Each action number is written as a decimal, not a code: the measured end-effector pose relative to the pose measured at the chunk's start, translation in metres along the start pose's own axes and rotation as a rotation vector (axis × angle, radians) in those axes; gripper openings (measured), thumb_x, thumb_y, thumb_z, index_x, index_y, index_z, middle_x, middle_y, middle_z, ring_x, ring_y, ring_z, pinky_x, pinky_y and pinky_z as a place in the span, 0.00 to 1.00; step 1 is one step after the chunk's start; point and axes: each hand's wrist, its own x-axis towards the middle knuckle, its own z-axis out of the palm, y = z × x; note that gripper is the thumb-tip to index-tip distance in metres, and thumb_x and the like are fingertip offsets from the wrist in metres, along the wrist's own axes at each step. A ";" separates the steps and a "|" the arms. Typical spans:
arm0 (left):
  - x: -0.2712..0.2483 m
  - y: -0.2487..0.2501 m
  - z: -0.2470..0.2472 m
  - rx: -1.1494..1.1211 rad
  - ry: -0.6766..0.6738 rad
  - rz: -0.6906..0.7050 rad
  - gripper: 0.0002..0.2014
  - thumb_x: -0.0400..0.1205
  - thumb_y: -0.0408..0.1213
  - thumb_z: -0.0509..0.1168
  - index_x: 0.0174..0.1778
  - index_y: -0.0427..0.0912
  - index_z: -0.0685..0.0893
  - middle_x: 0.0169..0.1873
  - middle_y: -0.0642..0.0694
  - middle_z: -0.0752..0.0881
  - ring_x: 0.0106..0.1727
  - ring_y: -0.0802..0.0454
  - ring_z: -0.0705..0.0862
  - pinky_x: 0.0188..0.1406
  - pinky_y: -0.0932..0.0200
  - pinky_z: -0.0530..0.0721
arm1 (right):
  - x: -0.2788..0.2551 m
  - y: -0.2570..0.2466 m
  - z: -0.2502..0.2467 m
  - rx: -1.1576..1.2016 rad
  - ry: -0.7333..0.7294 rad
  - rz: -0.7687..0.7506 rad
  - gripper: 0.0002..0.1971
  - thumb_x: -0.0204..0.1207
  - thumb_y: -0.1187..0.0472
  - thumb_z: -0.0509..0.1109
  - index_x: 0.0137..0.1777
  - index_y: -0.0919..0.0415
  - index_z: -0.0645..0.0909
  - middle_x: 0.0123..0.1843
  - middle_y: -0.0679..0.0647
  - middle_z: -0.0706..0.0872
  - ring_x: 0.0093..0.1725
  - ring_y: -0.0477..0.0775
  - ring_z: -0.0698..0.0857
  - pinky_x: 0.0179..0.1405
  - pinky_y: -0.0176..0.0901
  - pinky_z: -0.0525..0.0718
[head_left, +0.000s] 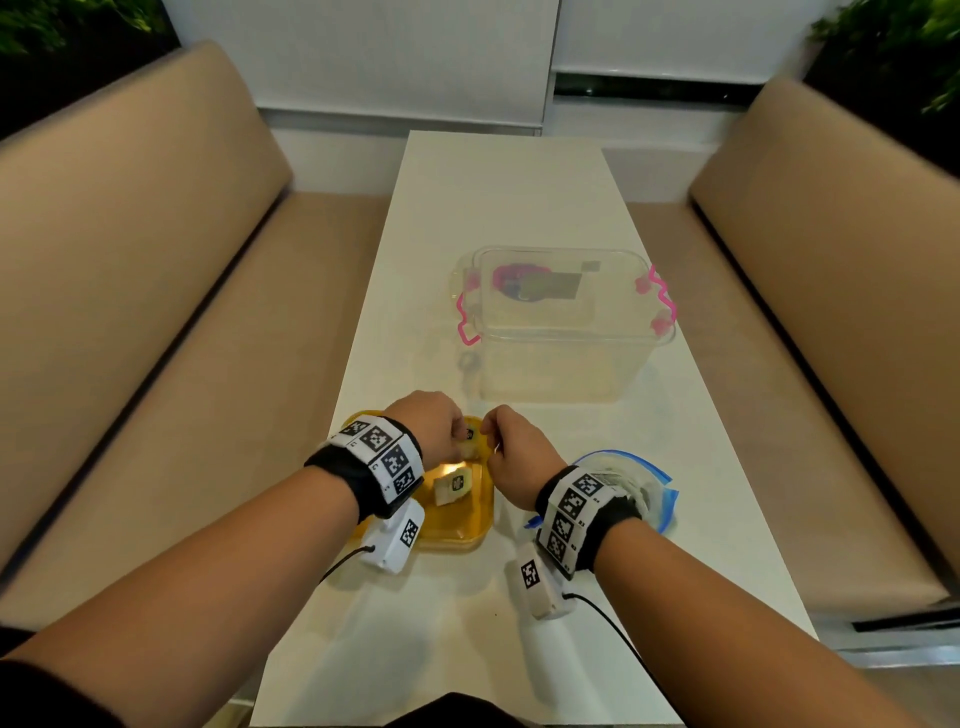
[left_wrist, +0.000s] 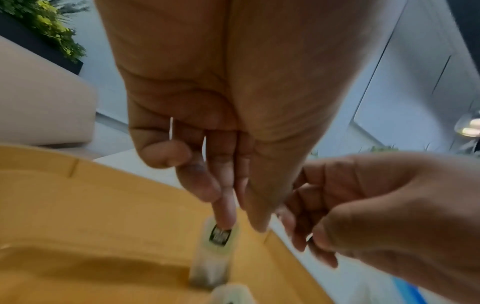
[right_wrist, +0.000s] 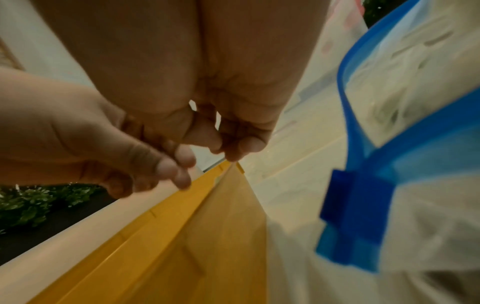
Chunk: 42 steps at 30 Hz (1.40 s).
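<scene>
A yellow tray (head_left: 460, 532) (left_wrist: 103, 216) (right_wrist: 155, 246) lies on the white table (head_left: 519, 208) near its front edge. Two small pale sachets with black labels are in it. One sachet (head_left: 470, 435) (left_wrist: 217, 253) stands on end at the tray's far side. My left hand (head_left: 460, 434) (left_wrist: 239, 224) pinches its top between a fingertip and thumb. The other sachet (head_left: 454, 486) lies loose in the middle. My right hand (head_left: 491, 431) (right_wrist: 226, 154) hovers over the tray's far right corner, fingers curled, thumb against fingertips, with nothing visible in them.
A clear zip bag with a blue seal (head_left: 657, 486) (right_wrist: 415, 102) lies right of the tray, under my right wrist. Farther back stands a clear plastic box with pink latches (head_left: 561, 358). Tan benches (head_left: 156, 312) flank the narrow table.
</scene>
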 end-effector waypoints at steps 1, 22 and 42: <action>0.003 0.000 0.006 0.060 -0.071 -0.023 0.14 0.74 0.46 0.77 0.53 0.48 0.90 0.50 0.50 0.89 0.51 0.49 0.87 0.55 0.53 0.86 | 0.000 0.002 0.001 -0.045 -0.011 0.020 0.12 0.75 0.69 0.64 0.56 0.57 0.75 0.53 0.55 0.79 0.47 0.55 0.79 0.45 0.44 0.77; 0.014 -0.005 -0.016 0.009 -0.056 0.013 0.15 0.67 0.52 0.81 0.42 0.48 0.90 0.38 0.52 0.89 0.42 0.52 0.86 0.44 0.57 0.85 | 0.005 0.012 -0.004 -0.011 0.076 0.043 0.24 0.70 0.41 0.77 0.60 0.54 0.82 0.53 0.48 0.79 0.48 0.48 0.79 0.48 0.39 0.74; -0.016 0.001 -0.047 -0.084 0.231 0.249 0.06 0.78 0.47 0.73 0.47 0.52 0.89 0.42 0.56 0.88 0.41 0.58 0.82 0.39 0.61 0.75 | 0.014 -0.006 -0.009 0.294 0.100 -0.046 0.06 0.74 0.56 0.76 0.46 0.57 0.89 0.41 0.53 0.90 0.42 0.50 0.86 0.50 0.51 0.87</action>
